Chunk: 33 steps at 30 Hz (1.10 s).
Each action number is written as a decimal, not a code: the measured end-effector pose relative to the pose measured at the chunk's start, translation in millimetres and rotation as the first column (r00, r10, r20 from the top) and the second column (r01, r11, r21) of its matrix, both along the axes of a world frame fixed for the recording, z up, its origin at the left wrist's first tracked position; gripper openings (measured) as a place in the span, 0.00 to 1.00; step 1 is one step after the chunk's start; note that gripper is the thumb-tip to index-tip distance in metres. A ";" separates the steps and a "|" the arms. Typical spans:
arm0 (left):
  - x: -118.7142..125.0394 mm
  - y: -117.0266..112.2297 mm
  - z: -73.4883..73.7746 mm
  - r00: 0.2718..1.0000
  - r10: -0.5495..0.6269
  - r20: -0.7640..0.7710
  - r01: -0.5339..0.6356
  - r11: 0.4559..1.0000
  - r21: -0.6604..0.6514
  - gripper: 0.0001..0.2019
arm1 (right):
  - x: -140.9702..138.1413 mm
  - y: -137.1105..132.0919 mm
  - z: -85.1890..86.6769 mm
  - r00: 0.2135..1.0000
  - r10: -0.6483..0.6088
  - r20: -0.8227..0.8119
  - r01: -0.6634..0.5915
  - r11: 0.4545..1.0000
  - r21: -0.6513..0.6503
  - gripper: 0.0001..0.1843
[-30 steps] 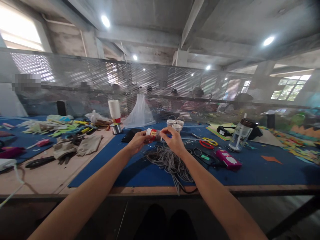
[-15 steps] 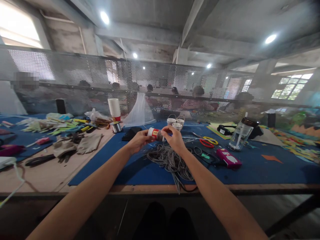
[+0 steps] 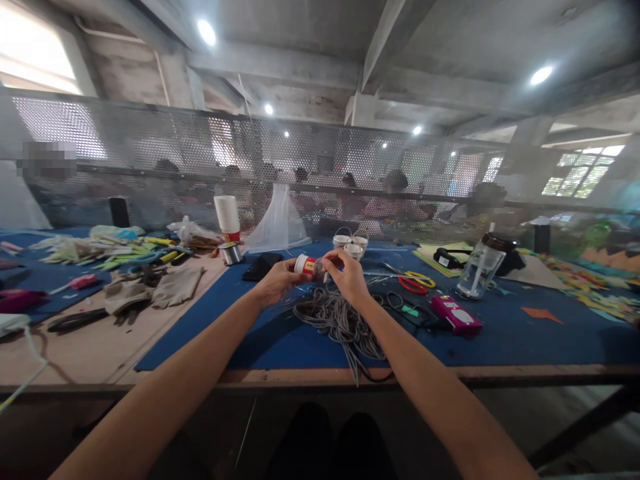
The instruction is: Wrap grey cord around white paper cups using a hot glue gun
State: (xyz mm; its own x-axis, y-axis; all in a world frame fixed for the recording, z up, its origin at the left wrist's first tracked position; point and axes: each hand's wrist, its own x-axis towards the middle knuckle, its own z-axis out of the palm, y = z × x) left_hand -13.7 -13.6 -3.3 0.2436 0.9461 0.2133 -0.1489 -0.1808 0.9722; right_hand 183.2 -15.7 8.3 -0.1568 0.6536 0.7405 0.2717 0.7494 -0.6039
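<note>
At left, your stack of paper cups (image 3: 227,212) shows a red patch near its base, its print too small to read. Your left hand (image 3: 275,283) is closed round a paper cup (image 3: 306,265), tipped on its side above the blue mat (image 3: 210,333); its red band bears gold marks, illegible here. Grey cord (image 3: 319,267) wraps the cup's right end, where your right hand (image 3: 347,275) pinches it, thumb and forefinger nearly together. Farther right, a magenta box (image 3: 456,316) carries pale, unreadable lettering.
</note>
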 end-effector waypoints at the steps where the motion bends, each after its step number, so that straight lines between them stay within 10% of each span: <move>1: 0.2 0.1 -0.2 1.000 0.007 -0.009 -0.007 1.000 0.005 0.18 | -0.1 0.3 -0.4 1.000 -0.002 -0.001 0.002 1.000 0.000 0.07; 33: 8.3 -4.7 0.9 0.987 0.152 -0.051 -0.151 0.988 0.024 0.18 | -5.0 0.9 -4.7 0.998 -0.060 0.020 0.060 0.998 -0.017 0.07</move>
State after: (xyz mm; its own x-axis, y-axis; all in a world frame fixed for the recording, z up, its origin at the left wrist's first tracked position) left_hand -5.4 -18.3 -2.4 0.1087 0.9687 0.2230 -0.0674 -0.2167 0.9739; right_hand 178.1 -14.9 3.6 -0.1306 0.6751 0.7261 0.3276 0.7206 -0.6111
